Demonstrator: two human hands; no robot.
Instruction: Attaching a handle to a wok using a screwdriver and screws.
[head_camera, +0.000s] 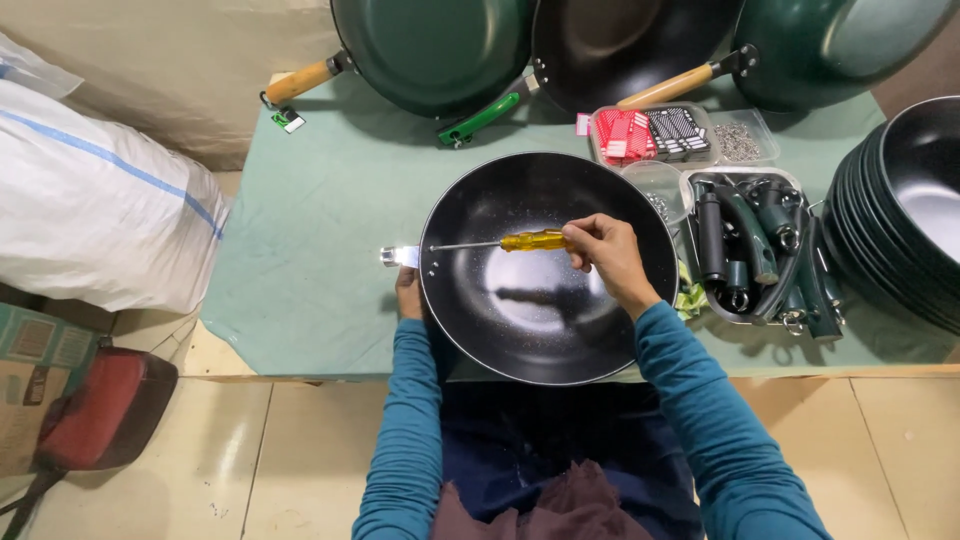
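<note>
A desk (300, 270) under green cloth stands on a tiled floor, and a black wok (540, 330) lies at its near edge before the person. The left hand (408, 295) grips the wok's rim beside a metal bracket (400, 257), while the right hand (610, 255) closes around a yellow screwdriver (535, 240), its shaft lying level and pointing left at that bracket. Right of it sits a tray of handles (760, 250); farther back lie small-part boxes (680, 133) and three finished woks (440, 50).

**Desk under a green cloth**

The desk (300, 300) carries a black pan (545, 270) at its middle. At the back lie three pans, two green (430, 45) (830, 45) and one black (620, 40). On the right are a tray of dark handles (760, 250), small parts boxes (680, 132), and stacked black pans (905, 215).
</note>
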